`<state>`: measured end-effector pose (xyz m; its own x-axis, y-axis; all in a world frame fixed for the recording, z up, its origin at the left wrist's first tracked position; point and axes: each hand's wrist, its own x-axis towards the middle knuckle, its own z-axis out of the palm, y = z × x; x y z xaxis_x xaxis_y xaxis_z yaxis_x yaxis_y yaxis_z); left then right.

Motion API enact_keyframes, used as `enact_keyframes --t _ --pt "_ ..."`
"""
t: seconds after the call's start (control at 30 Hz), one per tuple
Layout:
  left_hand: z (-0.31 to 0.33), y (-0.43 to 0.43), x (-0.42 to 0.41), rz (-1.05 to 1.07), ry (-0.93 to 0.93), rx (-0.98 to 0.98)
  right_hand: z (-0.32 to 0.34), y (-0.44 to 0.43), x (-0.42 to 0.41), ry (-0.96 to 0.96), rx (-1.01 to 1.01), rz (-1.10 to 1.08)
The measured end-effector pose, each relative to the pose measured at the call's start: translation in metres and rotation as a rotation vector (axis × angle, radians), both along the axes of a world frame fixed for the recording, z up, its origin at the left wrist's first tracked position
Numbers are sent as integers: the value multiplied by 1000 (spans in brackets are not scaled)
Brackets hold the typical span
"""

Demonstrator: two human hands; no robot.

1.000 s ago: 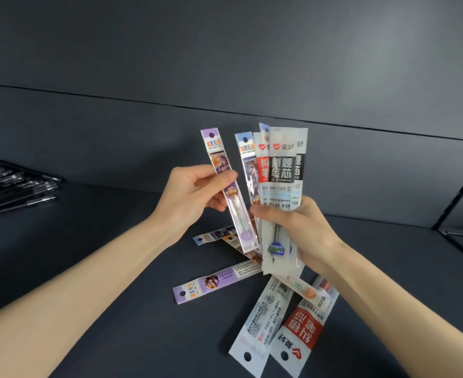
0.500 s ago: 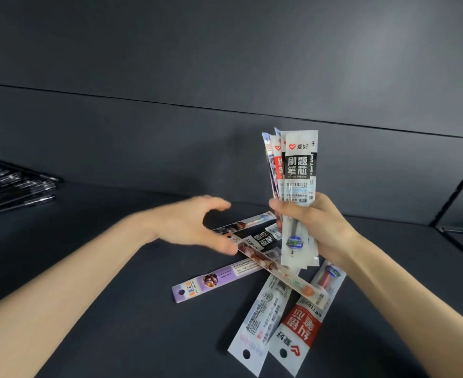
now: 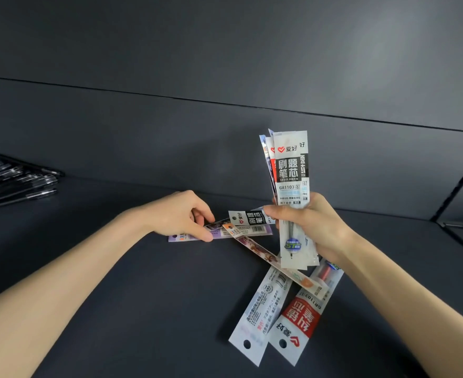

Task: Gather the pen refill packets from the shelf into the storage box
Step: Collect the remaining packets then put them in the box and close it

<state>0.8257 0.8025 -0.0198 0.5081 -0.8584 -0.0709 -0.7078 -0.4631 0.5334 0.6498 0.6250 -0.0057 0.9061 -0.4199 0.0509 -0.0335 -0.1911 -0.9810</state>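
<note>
The front packet (image 3: 290, 173) I hold reads 爱好, 刷题笔芯, GR1103, ST; the red-banded packet (image 3: 302, 319) on the shelf (image 3: 116, 296) shows 爱好, GR1103.

The right grip (image 3: 316, 227) holds a bundle of packets (image 3: 289, 170) upright, at least 3 of them fanned slightly, the front one white with a black label. The left grip (image 3: 181, 214), lower and to the left, pinches the left end of a purple packet (image 3: 255, 230) lying on the dark shelf (image 3: 143, 309). A black-labelled packet (image 3: 249, 217) lies just behind it. An orange-tipped packet (image 3: 263, 253) slants across a white packet (image 3: 263, 309) and a red-labelled packet (image 3: 301, 320), which lie side by side. Black pens (image 3: 17, 181) lie far left.
</note>
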Motion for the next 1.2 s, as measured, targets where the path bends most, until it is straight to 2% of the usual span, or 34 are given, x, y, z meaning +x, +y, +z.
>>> enact_keyframes --t 0.1,0.3,0.67,0.73,0.83,1.0,1.1,1.2 --pt "-1 -1 0 -15 23 -3 0 2 1 6 -9 -6" --pt "-1 -3 -8 -43 -112 4 0 4 1 26 -28 -22" --pt "7 3 -13 -80 -215 248 2 11 -2 37 -95 -25" --pt "16 10 -8 -39 -198 193 3 12 -2 25 -98 -13" --pt "35 28 3 40 -35 62 3 14 -2 15 -101 -11" --pt "60 50 6 137 23 -244 10 16 1 -76 -81 -6" --pt "68 51 -2 107 85 -330 20 19 4 -170 -150 29" --pt "69 43 -14 -7 115 -316 26 23 7 -114 -279 133"
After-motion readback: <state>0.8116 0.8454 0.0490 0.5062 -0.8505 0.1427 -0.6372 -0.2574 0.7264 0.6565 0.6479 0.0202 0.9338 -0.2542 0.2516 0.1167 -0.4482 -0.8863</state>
